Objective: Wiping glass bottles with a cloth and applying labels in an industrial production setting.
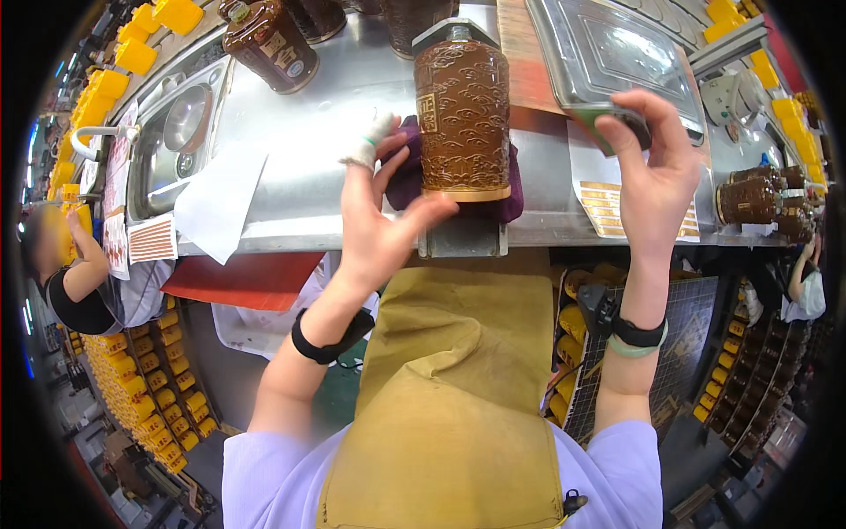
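A brown embossed bottle [463, 119] with a gold band at its base rests on a purple cloth [405, 172] over a small metal stand [463, 242], its neck pointing away from me. My left hand [374, 203] is beside the bottle's lower left, fingers apart, thumb stretched toward the gold band; whether it touches cannot be told. White wrapping covers one of its fingertips. To the right of the bottle, my right hand [656, 163] pinches a small dark block with a greenish edge [608, 130], raised above the bench. The block's exact kind is unclear.
Several brown bottles [271, 48] stand at the back left. A clear-lidded tray [617, 53] lies back right, near a sheet of gold labels [601, 207]. White paper [220, 203] overhangs the bench's front edge. Left is a sink with a metal bowl [188, 119]. Other people work at both sides.
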### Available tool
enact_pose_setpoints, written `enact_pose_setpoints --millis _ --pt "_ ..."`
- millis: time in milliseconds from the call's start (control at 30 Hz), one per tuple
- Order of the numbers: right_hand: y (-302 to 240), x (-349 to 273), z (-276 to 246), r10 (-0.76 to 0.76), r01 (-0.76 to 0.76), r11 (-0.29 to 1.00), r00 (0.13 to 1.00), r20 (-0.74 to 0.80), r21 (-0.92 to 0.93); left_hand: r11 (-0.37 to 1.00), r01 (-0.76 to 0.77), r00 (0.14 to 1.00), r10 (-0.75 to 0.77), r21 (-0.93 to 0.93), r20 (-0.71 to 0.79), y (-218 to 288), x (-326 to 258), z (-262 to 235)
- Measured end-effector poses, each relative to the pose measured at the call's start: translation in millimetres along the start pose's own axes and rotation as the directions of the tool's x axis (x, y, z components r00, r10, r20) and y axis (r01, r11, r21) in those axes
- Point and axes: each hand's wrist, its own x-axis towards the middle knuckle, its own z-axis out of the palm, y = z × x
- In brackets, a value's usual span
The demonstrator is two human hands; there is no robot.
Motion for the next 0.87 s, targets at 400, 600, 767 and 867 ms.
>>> enact_pose_setpoints --millis 400,600,767,867 --pt "0.7 7.0 30.1 -0.122 0.124 0.991 0.992 -0.045 0.052 0.532 0.757 0.651 -0.563 -0.379 0.509 -5.4 95.6 14.0" --pt "-29.6 -17.3 -47.6 0.211 -0.242 0.961 0.955 0.208 0.136 0.561 0.705 0.673 -0.338 -0.433 0.657 59.3 38.6 4.8" --pt "-43.1 -55.5 -92.2 -0.001 0.006 1.0 0.978 0.207 -0.022 0.827 0.508 0.649 -0.182 -0.243 0.738 89.8 21.2 51.6" --pt "-56.9 -88.0 -134.6 0.123 -0.067 0.969 0.965 0.233 -0.236 0.97 0.221 0.605 -0.057 -0.098 0.794 98.6 13.9 77.3"
